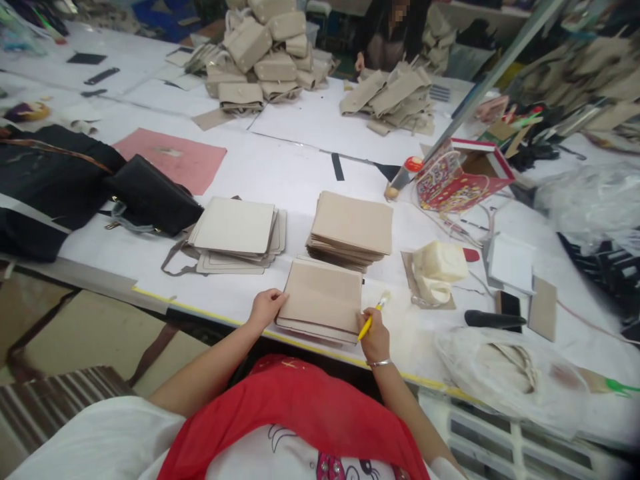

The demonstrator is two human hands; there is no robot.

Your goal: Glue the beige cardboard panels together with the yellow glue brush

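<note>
In front of me lies a low stack of flat panels, its top one a tan panel (323, 293) with paler sheets showing below. My left hand (267, 308) is closed on the left edge of that panel, thumb and fingers pinched together. At the right edge my right hand (375, 337) is closed around a yellow-handled brush (367, 327), bristles pointing up and away, with fingertips against the panel. Behind are a pile of tan panels (353, 223) and, farther left, a pile of cream panels (235, 225).
A pale yellow container (440, 261) stands on a scrap to the right, near a black-handled tool (493, 319) and a plastic bag (510, 363). A red patterned box (463, 177) stands behind. Black bags (153, 193) lie left. Another person (390, 40) is across the table.
</note>
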